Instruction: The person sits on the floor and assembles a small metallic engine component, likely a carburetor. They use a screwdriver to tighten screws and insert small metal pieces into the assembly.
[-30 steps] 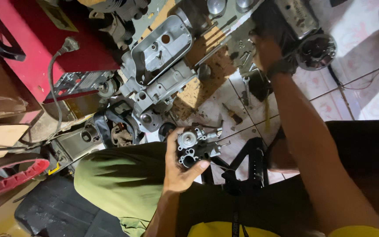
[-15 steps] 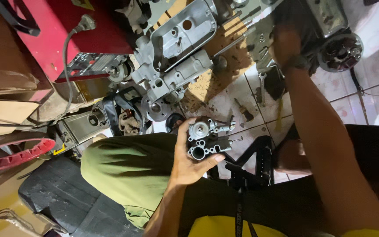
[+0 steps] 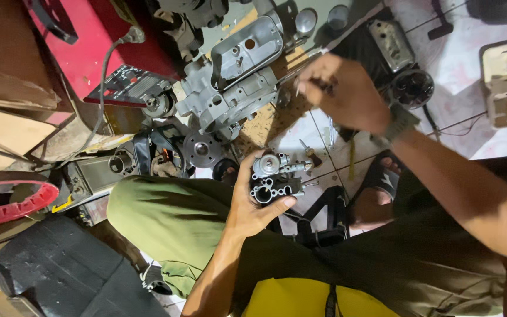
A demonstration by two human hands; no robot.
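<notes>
My left hand (image 3: 250, 208) grips a small grey metal carburettor (image 3: 274, 176), held over my green trouser knee (image 3: 165, 217) with its round ports facing up. My right hand (image 3: 347, 97), with a watch on the wrist, is stretched out above the tiled floor, just right of the grey engine casings (image 3: 230, 88). Its fingers are pinched shut on something small and pale at the fingertips (image 3: 301, 88); I cannot make out what it is.
A red machine (image 3: 101, 53) with a grey cable stands at the upper left. Dark engine parts and a round black piece (image 3: 412, 88) lie at the upper right. A beige moulded tray (image 3: 506, 82) sits far right, a red toothed ring (image 3: 13, 202) far left. My sandalled foot (image 3: 377, 188) rests below the carburettor.
My right hand has drawn back from the dark parts at the upper right toward the engine casings, its fingers now pinched. The left hand still holds the carburettor; the view has shifted.
</notes>
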